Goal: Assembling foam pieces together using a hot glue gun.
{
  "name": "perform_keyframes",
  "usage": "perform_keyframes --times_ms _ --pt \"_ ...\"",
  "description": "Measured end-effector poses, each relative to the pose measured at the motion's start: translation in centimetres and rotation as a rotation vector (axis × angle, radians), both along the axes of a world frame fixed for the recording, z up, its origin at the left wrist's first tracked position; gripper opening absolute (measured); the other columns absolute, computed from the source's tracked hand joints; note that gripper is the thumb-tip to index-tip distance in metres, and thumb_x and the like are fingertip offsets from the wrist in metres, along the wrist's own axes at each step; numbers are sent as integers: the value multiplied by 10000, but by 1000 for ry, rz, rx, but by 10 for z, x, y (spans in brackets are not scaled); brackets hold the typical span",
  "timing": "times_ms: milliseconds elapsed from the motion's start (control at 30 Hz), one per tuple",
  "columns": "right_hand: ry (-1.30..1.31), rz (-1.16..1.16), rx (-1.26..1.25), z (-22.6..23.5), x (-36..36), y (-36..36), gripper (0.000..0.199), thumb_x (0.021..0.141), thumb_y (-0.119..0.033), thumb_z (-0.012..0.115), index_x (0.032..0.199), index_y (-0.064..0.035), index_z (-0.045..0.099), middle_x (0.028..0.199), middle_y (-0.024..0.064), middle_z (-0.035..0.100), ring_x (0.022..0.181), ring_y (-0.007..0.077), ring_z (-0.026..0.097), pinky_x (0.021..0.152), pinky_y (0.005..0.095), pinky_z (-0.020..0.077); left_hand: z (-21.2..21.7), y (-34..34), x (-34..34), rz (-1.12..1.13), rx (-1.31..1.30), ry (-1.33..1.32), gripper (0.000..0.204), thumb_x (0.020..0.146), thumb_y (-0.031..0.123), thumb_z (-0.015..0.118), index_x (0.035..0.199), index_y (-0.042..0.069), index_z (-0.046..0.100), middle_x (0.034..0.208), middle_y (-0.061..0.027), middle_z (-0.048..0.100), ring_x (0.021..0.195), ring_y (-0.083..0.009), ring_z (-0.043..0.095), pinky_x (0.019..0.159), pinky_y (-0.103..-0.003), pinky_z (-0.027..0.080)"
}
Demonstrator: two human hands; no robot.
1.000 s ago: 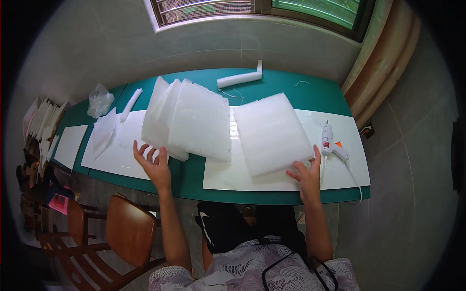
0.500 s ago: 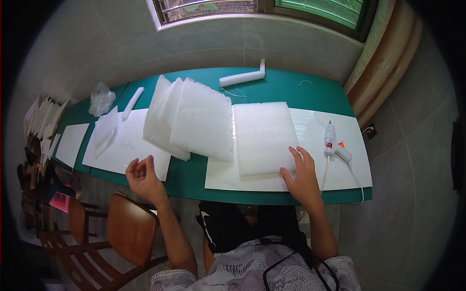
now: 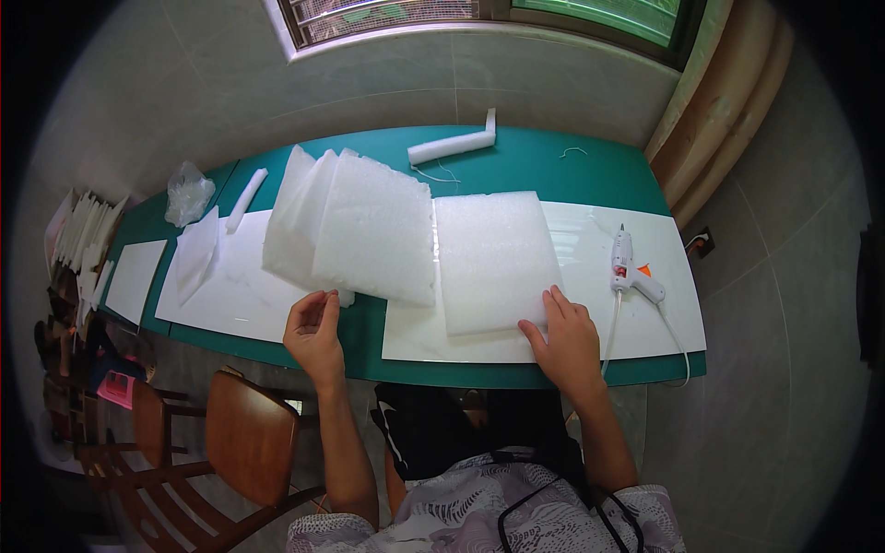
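A square white foam sheet [image 3: 496, 258] lies flat on the right-hand glossy white board [image 3: 415, 343]. My right hand [image 3: 570, 341] rests at its near right corner, thumb on the near edge and fingers along the right side, spread apart. My left hand [image 3: 315, 336] hovers at the table's front, just short of a loose bunch of foam sheets [image 3: 376, 229]. Its thumb and fingertips are pinched together; anything between them is too small to make out. A white hot glue gun [image 3: 625, 267] with an orange trigger stands on the board, right of my right hand.
A rolled foam piece [image 3: 452, 147] and a thread [image 3: 573, 151] lie at the green table's [image 3: 530, 157] back. To the left are another white board [image 3: 244, 309], a foam strip [image 3: 247, 198], a folded thin sheet [image 3: 196, 256] and a crumpled clear bag [image 3: 190, 194]. Wooden chairs [image 3: 244, 429] stand front left.
My left hand has moved right and slightly farther from the left board, fingers still pinched. My right hand has come down onto the foam sheet's corner. The view has shifted slightly.
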State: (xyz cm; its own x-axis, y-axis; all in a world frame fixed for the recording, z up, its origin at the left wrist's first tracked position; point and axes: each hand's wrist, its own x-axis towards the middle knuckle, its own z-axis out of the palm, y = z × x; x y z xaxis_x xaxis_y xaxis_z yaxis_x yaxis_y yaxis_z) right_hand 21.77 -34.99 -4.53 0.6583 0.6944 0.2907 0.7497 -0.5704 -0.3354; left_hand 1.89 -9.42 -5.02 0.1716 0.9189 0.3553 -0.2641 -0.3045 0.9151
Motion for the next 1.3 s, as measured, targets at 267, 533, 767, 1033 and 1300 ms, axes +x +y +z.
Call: perform_keyframes --times_ms 267,533,767,1033,1300 --pt "0 -19 -16 5 -1 1 512 890 -339 628 1185 77 591 1267 219 591 963 381 575 858 413 486 -3 -1 2 -11 34 17 169 847 -95 646 1006 -46 612 974 -126 681 909 -180 682 829 -257 534" --pt "123 -12 121 8 5 -7 425 878 -240 649 1178 56 596 1224 226 602 920 407 594 849 430 484 -7 2 2 -16 -40 69 224 944 68 599 1134 -37 545 1045 -170 641 890 -206 680 749 -266 529" --pt "16 0 98 8 10 -4 560 865 -289 674 1315 0 507 1393 252 435 1177 446 486 973 470 437 11 -4 36 -42 -85 256 405 947 221 619 1212 -62 501 1002 -151 650 831 -180 657 656 -258 528" --pt "244 -2 115 5 14 7 752 852 -357 691 1422 16 373 1416 282 379 1219 477 443 1003 487 412 16 -1 36 -40 -74 140 374 916 121 629 1217 -68 512 1057 -133 644 869 -144 633 645 -251 518" --pt "410 -130 25 10 34 28 1047 756 -339 790 1506 26 156 1209 274 467 1049 392 519 937 445 444 36 -19 23 -75 62 99 338 913 62 604 1221 -51 523 1080 -104 636 961 -151 605 869 -287 465"
